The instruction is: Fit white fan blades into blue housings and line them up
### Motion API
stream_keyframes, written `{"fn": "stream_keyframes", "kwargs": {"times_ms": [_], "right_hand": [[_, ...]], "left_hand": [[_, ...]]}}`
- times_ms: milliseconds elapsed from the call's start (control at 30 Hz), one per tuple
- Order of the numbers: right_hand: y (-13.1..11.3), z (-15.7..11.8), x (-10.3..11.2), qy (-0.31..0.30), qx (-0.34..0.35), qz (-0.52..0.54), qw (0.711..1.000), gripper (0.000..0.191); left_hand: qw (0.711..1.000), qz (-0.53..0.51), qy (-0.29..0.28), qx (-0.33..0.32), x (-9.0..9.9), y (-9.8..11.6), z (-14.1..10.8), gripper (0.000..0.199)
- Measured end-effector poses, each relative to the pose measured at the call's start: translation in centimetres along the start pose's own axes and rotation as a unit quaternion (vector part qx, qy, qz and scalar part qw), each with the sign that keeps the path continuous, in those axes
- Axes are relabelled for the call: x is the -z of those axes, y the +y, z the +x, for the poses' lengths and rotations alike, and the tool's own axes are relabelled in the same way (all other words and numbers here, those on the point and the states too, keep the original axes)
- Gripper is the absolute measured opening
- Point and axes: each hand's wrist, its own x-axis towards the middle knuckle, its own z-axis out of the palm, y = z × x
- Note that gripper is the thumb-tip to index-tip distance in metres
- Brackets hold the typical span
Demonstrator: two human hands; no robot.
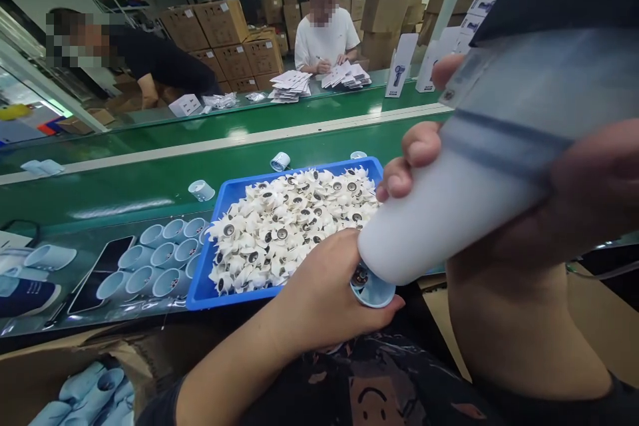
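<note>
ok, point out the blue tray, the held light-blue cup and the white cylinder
Blue tray (203, 279): head view, left wall.
Light-blue cup (380, 293): head view, inside its open end.
White cylinder (399, 239): head view, rounded lower end.

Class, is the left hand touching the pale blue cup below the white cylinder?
Touching: the head view shows the left hand wrapped around the pale blue cup, thumb against its near side.

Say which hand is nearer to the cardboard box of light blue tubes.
Left: the left hand, holding a light blue tube, is right of the cardboard box; the right hand, gripping a white cylinder, is farther right and higher.
</note>
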Motion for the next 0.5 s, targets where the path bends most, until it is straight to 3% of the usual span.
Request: {"fn": "stream_keyframes", "kwargs": {"times_ms": [167, 300, 400, 500], "right_hand": [[0.3, 0.2, -0.3, 0.014, 0.009, -0.022, 1.000, 0.060], [0.0, 0.3, 0.0, 0.035, 0.030, -0.016, 0.999, 0.061], [0.0, -0.3, 2.4, 0.086, 0.014, -0.063, 0.994, 0.065], [0.9, -1.2, 6.2, 0.143, -0.034, -0.121, 0.982, 0.065]], "left_hand": [[1.000, 0.008, -0.003, 0.030, -0.5, 0.6, -0.3, 0.042], [0.994, 0.007, -0.037, 0.100, -0.2, 0.2, -1.1, 0.062], [0.988, 0.022, -0.023, 0.152, 1.2, -2.3, -2.5, 0.069], [0.972, 0.045, 0.053, 0.222, 3.1, -6.5, -4.5, 0.061]]}}
